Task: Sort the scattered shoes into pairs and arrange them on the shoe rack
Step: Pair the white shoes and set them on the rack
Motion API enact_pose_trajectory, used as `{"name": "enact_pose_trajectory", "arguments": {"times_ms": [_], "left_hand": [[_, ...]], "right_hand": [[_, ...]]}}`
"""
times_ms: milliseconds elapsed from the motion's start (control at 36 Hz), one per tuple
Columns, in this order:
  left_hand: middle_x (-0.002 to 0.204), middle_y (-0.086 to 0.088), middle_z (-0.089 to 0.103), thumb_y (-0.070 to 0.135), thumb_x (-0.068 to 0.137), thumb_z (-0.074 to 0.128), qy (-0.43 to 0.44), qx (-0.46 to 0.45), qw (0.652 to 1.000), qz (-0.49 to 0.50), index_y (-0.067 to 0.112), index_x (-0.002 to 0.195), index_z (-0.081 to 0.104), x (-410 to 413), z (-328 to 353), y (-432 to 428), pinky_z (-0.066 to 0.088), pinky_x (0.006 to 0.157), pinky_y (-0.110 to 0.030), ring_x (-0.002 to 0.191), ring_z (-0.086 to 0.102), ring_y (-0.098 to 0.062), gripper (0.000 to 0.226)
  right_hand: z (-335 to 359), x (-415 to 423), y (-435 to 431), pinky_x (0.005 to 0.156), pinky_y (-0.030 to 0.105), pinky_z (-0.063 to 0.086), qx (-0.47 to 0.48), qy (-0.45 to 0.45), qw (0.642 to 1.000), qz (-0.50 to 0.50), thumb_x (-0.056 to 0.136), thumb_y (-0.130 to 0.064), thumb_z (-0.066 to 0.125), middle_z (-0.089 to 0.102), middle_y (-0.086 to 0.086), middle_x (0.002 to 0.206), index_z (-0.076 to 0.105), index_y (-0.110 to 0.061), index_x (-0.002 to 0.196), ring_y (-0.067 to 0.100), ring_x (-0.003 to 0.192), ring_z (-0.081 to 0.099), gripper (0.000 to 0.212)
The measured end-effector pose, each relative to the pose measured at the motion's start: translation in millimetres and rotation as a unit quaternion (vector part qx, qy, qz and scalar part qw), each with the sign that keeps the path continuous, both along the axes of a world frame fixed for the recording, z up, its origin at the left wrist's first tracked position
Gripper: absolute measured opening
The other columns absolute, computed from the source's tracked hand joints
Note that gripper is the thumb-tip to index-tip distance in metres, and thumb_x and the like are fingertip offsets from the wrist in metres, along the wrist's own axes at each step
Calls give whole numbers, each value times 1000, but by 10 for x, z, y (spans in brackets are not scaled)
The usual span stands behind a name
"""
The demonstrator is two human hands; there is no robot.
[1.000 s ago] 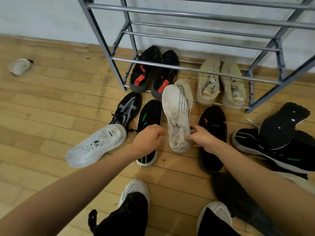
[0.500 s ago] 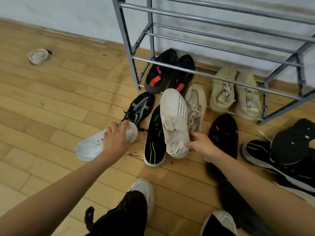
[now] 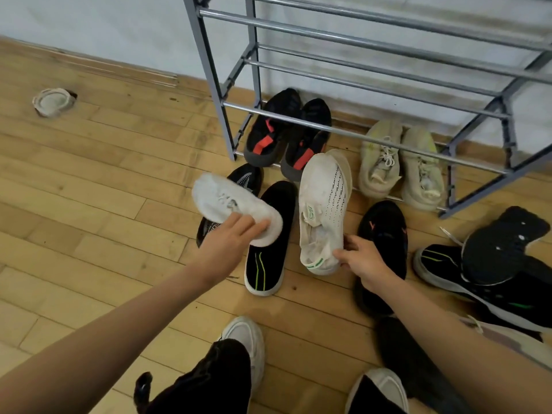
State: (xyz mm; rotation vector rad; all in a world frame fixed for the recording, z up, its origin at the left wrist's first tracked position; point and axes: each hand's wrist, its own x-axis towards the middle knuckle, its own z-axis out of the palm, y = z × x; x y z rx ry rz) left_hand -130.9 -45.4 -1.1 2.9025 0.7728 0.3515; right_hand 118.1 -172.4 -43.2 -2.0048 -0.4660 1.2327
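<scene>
Room corner: plank floor, pale wall, metal rack.
The floor [image 3: 89, 204] is light wooden planks laid in staggered rows, with dark knots, scuffs and visible seams. A worn wooden skirting strip [image 3: 119, 68] runs along the foot of the wall. The wall [image 3: 104, 25] is pale and plain, with dull staining behind the furniture. A shoe rack [image 3: 207, 70] with a grey metal frame and round shiny rails stands against the wall. A pale round object [image 3: 53, 101], which cannot be identified, lies on the floor near the skirting at the left. Light is soft and even, and shadows are faint.
</scene>
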Motion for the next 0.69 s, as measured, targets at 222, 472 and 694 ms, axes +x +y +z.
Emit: {"name": "enact_pose_trajectory", "arguments": {"times_ms": [222,472,694], "left_hand": [[115,-2,51,1,78,61,170,21,977,-130,26,122,57,253,-150,-25,43,88,-26,107,46,-21,51],[135,1,44,0,80,49,236,-106,965,-26,23,126,55,305,-289,-29,31,108,-34,128,34,-21,52],[137,-5,49,55,87,52,16,-403,903,149,15,140,37,1065,-21,-271,42,102,-38,123,48,-22,69]], "right_hand": [[-6,131,-102,73,27,52,-17,18,1000,-4,87,-5,62,63,3,114,54,-10,129,19,102,60,43],[-55,152,-117,79,32,54,-16,30,999,-10,86,-4,63,63,5,112,52,-10,130,19,100,61,46],[82,212,-283,88,39,54,18,53,998,-2,86,-4,63,65,8,115,56,-10,125,22,104,62,39]]}}
